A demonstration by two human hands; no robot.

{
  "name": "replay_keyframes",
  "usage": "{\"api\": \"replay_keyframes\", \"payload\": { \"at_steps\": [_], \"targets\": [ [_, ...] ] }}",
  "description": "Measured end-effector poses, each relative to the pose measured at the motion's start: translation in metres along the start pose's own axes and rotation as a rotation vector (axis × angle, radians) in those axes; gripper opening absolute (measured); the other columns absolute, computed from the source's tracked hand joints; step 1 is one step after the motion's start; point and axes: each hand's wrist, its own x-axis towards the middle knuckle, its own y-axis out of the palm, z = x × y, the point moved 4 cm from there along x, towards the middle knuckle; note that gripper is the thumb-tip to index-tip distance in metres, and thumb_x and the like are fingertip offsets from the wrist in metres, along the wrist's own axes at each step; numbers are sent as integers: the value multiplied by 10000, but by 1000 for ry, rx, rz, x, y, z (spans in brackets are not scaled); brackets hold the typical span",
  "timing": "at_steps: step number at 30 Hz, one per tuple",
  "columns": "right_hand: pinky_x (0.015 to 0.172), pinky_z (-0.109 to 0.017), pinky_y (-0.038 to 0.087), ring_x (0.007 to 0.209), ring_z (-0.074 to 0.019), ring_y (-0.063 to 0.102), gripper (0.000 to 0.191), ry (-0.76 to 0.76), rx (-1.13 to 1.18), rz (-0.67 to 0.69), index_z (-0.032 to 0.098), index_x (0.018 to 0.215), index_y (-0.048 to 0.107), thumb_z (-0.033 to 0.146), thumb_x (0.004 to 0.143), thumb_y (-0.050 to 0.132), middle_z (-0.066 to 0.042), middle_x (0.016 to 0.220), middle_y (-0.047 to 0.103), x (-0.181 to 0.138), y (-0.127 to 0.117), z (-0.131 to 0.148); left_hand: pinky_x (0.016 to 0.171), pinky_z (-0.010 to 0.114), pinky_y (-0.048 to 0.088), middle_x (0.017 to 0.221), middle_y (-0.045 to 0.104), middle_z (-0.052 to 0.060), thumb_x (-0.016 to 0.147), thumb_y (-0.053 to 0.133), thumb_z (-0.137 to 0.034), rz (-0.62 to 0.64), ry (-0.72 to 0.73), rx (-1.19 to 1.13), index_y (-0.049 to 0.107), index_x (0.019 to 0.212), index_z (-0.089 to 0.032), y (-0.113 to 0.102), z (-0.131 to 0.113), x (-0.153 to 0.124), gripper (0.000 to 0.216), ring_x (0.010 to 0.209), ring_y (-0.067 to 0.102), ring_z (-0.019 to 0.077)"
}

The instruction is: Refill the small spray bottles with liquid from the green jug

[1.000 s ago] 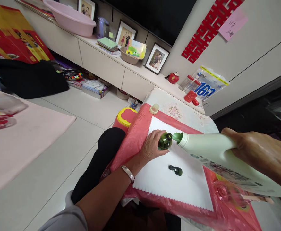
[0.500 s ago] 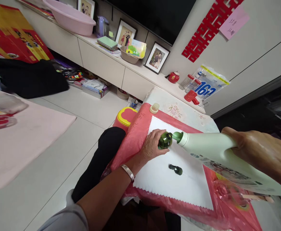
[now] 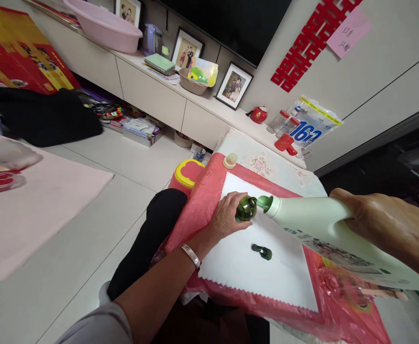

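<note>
Nothing much has shifted over the last second: the pouring pose holds, which suggests to me a slow, steady transfer still under way rather than one starting or ending.

The left hand (image 3: pixel 227 217) is wrapped around a small dark green bottle (image 3: pixel 246 209), steadying it upright on the white cloth (image 3: pixel 252 267). The right hand (image 3: pixel 385 224), at about 3 o'clock from it, grips the rear of a big pale green detergent bottle (image 3: pixel 313 220), tipped nearly flat so that its spout (image 3: pixel 264 202) meets the little bottle's mouth; I cannot see any liquid passing. Both hands are closed firmly on their bottles.

At 5 o'clock from the small bottle, apart from it on the cloth, lies a dark green pump cap (image 3: pixel 261 252). A pale cream cap (image 3: pixel 230 161) sits at 11 o'clock, near the far edge of the red plastic sheet (image 3: pixel 198 205) that covers the table (image 3: pixel 267 165). A yellow-lidded red tub (image 3: pixel 186 174) stands on the floor just beside the table.
</note>
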Motion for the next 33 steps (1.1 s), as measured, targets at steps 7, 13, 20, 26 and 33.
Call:
{"api": "replay_keyframes", "payload": {
  "at_steps": [7,13,20,26,33],
  "targets": [
    [551,-333,322,642,-236,586,129,5,-1,-16,302,918,474,246,803,452,-23,712,596,1,4,-4,1111,479,434,1377,525,108,642,856,-323,-1,7,7,380,1431,-279,0,0,0,923,1308,503,305],
    [570,-334,341,658,-228,585,90,11,17,13,292,893,450,273,804,447,-25,744,590,1,4,-4,1109,491,433,1375,526,106,639,859,-327,3,-2,2,380,1429,-290,1,0,0,924,1308,504,312],
    [578,-335,351,709,-250,606,188,16,1,8,311,995,442,275,811,452,-34,781,593,1,2,-3,1114,488,431,1371,527,106,640,859,-328,3,5,1,386,1429,-284,0,0,0,921,1310,501,312],
    [568,-339,350,665,-230,585,99,17,-1,12,298,902,447,285,808,474,-20,733,582,2,4,-5,1114,497,427,1377,521,111,646,851,-326,0,4,-11,382,1433,-284,1,1,0,917,1310,503,315],
    [570,-340,347,645,-219,569,58,-3,8,3,290,868,459,276,812,453,-21,727,583,0,2,-5,1115,496,425,1378,517,118,647,847,-332,14,-5,-17,388,1435,-273,1,2,0,914,1310,499,318]
  ]
}}
